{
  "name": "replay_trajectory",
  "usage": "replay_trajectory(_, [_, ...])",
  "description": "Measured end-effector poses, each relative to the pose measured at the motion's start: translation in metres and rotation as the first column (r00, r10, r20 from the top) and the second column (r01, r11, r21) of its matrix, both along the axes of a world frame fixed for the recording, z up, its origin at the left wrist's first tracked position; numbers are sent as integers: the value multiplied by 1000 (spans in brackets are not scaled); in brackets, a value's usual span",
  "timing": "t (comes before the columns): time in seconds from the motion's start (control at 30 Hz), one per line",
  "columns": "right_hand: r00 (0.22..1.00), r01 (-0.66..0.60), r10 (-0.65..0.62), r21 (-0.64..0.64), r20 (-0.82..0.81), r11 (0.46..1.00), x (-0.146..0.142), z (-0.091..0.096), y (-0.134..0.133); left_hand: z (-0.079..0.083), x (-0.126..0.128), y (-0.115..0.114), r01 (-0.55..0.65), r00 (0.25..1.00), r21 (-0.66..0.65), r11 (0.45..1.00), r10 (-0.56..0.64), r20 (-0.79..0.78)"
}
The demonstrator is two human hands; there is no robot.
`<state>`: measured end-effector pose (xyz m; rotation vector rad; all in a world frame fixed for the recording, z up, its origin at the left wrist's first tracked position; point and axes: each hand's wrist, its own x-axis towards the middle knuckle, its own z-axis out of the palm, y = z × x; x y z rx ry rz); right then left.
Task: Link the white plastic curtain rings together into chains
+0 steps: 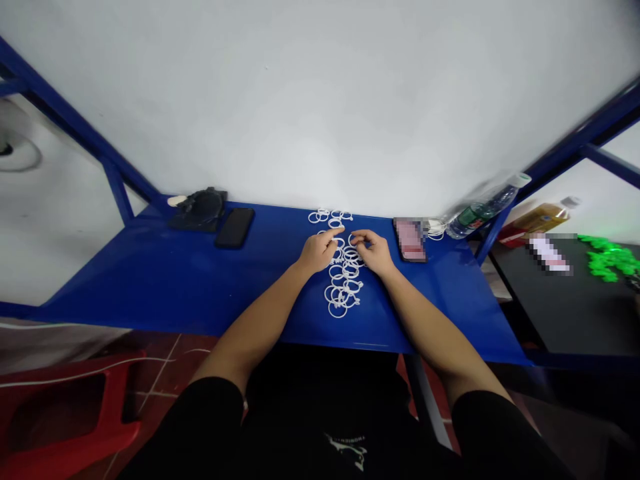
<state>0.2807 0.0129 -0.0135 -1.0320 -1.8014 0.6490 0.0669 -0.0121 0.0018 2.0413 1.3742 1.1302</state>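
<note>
Several thin white rings (pixel 337 310), some with a small knob or clasp on the rim, lie overlapping in a long strip down the middle of the blue table (pixel 280 293). Over the upper part of this strip is my left hand (pixel 317 253), its index finger stretched out to the right and the thumb apart below, touching or just above the rings. My right hand (pixel 374 253) faces it from the other side, with thumb and index finger bent around the edge of a white ring (pixel 351 240). Its other fingers are curled and partly hidden.
Left of the rings lie a black phone (pixel 235 228) and a crumpled black bag (pixel 200 208). To the right are another phone (pixel 411 240), a white cable (pixel 436 229) and a leaning plastic bottle (pixel 487 208). A wall backs the table; blue frame bars (pixel 117 190) flank it.
</note>
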Motion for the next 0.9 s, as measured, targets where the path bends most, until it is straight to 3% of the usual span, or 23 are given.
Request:
replay_trajectory(0.23, [998,58,-59,53,13,997,-2,7,-2,-3,-1,2,-28,999,36,999,29,-22])
replay_trajectory(0.43, [1000,25,-26,25,14,999,1,6,-3,-8,0,5,112,992,154,982,-102,-73])
replay_trajectory(0.67, [998,56,-56,54,-3,997,-2,11,-5,-5,1,-2,261,961,130,957,-244,-131])
replay_trajectory(0.77, [998,67,-67,15,13,998,-1,10,-4,-4,-1,-1,198,976,151,969,-181,-119])
replay_trajectory(0.9, [998,32,-31,-11,60,999,2,6,-2,-5,-7,7,-24,991,193,981,48,-123])
